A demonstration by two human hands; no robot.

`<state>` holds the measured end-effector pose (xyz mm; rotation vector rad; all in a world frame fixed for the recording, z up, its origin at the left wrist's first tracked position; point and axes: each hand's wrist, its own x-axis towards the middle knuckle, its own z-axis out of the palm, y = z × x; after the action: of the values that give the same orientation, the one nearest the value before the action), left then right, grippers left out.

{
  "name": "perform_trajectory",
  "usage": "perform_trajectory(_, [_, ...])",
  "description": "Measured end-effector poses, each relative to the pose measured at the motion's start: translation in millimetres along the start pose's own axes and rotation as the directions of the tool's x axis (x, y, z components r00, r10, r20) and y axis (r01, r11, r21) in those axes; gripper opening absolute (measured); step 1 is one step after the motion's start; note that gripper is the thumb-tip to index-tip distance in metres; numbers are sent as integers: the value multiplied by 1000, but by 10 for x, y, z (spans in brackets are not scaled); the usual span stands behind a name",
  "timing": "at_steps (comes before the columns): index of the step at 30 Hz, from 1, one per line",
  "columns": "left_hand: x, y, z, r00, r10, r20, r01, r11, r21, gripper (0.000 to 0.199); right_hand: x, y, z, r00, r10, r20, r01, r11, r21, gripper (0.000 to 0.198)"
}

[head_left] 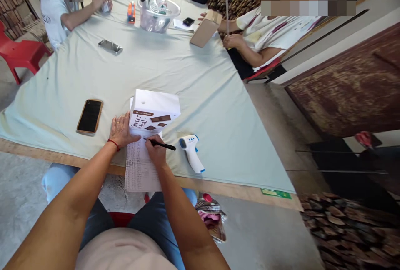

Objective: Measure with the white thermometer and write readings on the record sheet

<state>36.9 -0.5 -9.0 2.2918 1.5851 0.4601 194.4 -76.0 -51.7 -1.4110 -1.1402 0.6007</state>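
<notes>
Left of frame centre, the right hand (156, 151) is gripping a pen (166, 145) over paper (140, 172), which is overhanging the table edge (225, 188); the left hand (120, 131) is spreading open against the box (158, 102). Cloth (239, 136) is stretching rightward past the thermometer (193, 155).

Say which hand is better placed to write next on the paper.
The right hand, likely: it grips the black pen, tip close to the paper. The left hand holds no pen and lies at the lower left of the white box, so it seems better suited to steadying.
</notes>
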Motion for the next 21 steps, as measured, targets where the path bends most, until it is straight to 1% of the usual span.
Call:
perform_trajectory(4, [-4,6,-8,1000,-8,-4,8,1000,24,116,3,27,3,1000,-6,-5,6,1000,0,12])
perform_trajectory(14, [5,3,-3,1000,0,-21,0,1000,15,114,4,49,19,999,-1,-45,0,1000,-9,11])
perform_trajectory(21, [14,-28,37,999,8,-33,-8,1000,18,115,11,59,14,999,-8,-40,7,1000,-12,10])
